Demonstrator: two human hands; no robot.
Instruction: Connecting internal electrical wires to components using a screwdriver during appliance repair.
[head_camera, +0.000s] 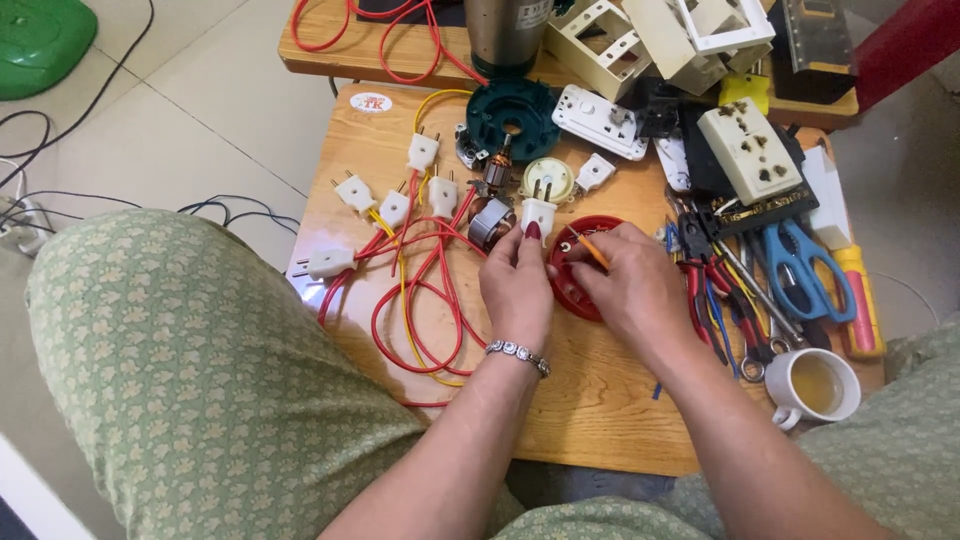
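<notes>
A red round plastic disc lies on a small wooden table. My left hand rests on the disc's left edge, its fingertips touching a white two-pin plug. My right hand covers the disc's right side and pinches a thin orange screwdriver whose tip points at the disc. A small motor coil sits just left of my left hand. Red wires and yellow wires run from several white plugs toward the hands.
Pliers, cutters and blue scissors lie at the right. A white cup of tea stands at the near right corner. Sockets, a teal motor housing and a metal cylinder crowd the back. My knees flank the table.
</notes>
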